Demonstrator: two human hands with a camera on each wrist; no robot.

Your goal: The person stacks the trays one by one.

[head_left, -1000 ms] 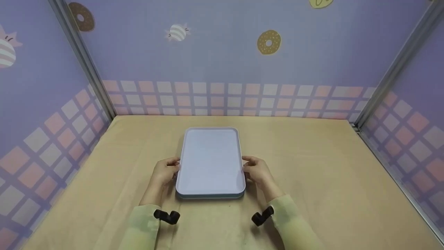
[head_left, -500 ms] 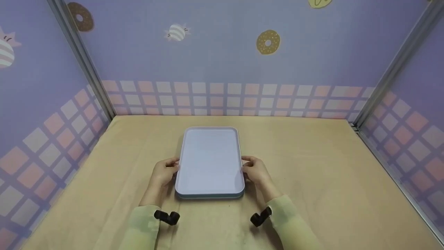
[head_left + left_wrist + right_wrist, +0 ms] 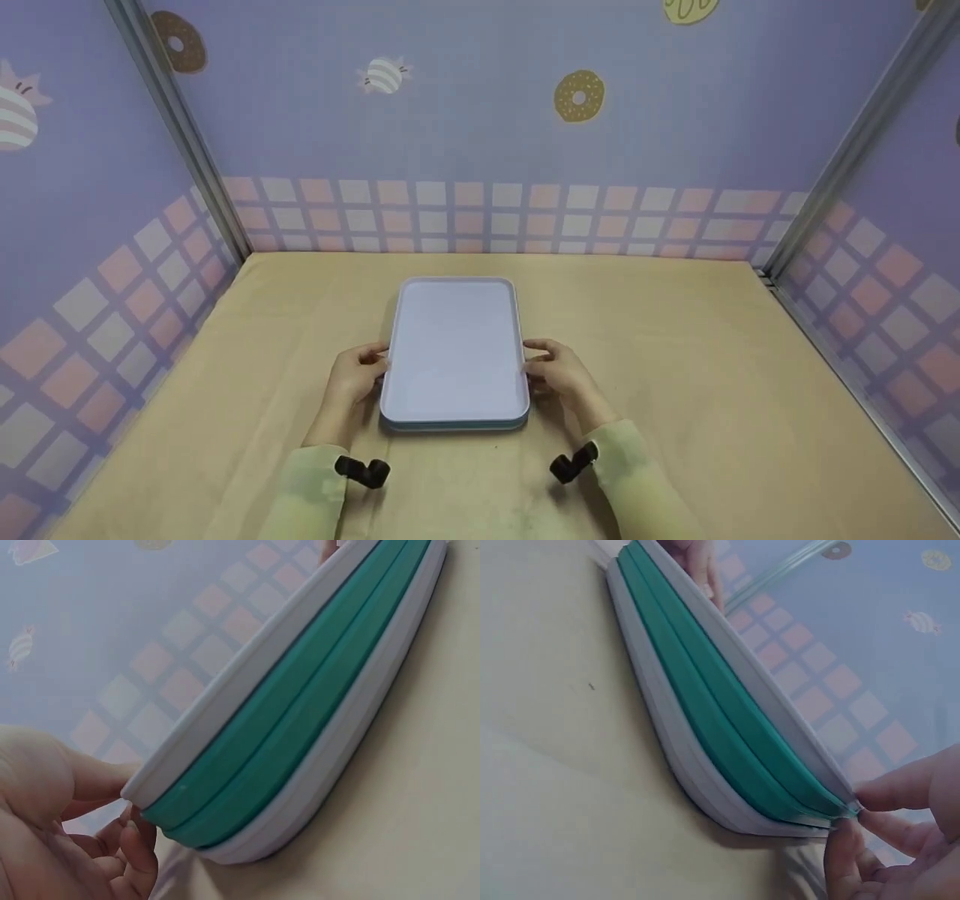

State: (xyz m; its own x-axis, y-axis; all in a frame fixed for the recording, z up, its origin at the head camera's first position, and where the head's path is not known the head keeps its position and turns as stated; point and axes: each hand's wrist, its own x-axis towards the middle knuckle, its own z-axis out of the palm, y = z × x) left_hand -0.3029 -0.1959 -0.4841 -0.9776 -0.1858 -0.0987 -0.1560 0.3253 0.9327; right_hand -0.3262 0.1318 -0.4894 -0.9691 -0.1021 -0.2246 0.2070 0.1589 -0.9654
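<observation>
A stack of rectangular trays lies on the table, and its white top tray (image 3: 454,349) faces up with nothing on it. Below that tray the wrist views show green trays (image 3: 300,720) and a white bottom tray (image 3: 667,742). My left hand (image 3: 356,375) grips the stack's left side, thumb at the top rim and fingers curled under the edges. On the right side my right hand (image 3: 559,371) pinches the stack the same way, with its fingertips (image 3: 844,836) at the lower edge of the green trays. The far fingers are partly hidden by the trays.
A beige cloth (image 3: 675,375) covers the table. A purple wall (image 3: 480,135) with checks and sweets closes off the back, and similar panels (image 3: 67,262) stand at both sides. Metal posts (image 3: 180,127) rise at the back corners. A black wrist mount (image 3: 364,471) sits on each sleeve.
The head view has tilted slightly, so the whole scene sits a little lower. My right wrist has shifted slightly outward to the right. Both hands keep their hold, and the stack stays in place.
</observation>
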